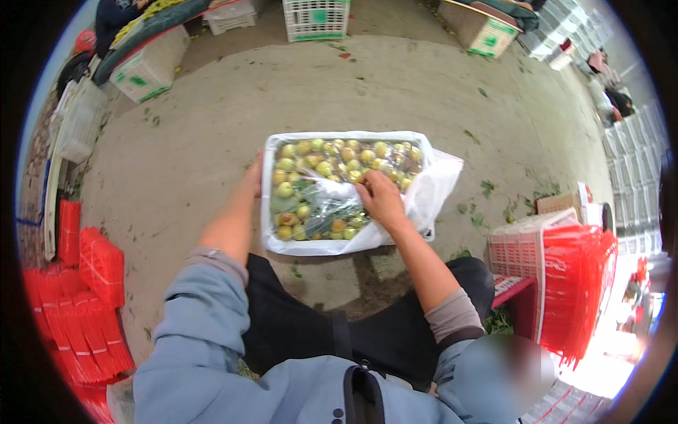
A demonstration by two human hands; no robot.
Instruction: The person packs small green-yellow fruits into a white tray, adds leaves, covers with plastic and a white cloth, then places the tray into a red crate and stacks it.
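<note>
A white plastic crate (268,212) full of round yellow-green and brownish fruit (324,168) stands before me. Clear plastic film (339,199) lies over the fruit, with green leaves (285,204) under it at the near left. At the crate's left outer wall is my left hand (256,175), its fingers mostly hidden behind the rim. My right hand (380,199) rests on the film over the fruit near the middle, fingers bent down; whether it pinches the film I cannot tell. A white plastic liner (442,172) hangs loose over the crate's right side.
Bundles of red mesh netting (87,328) are stacked at the left. At the right, more red netting (574,286) hangs over a pale crate (516,244) beside a red stool (522,291). Further crates (317,18) stand ahead. Loose leaves (487,188) lie on the concrete floor. People sit at the far edges.
</note>
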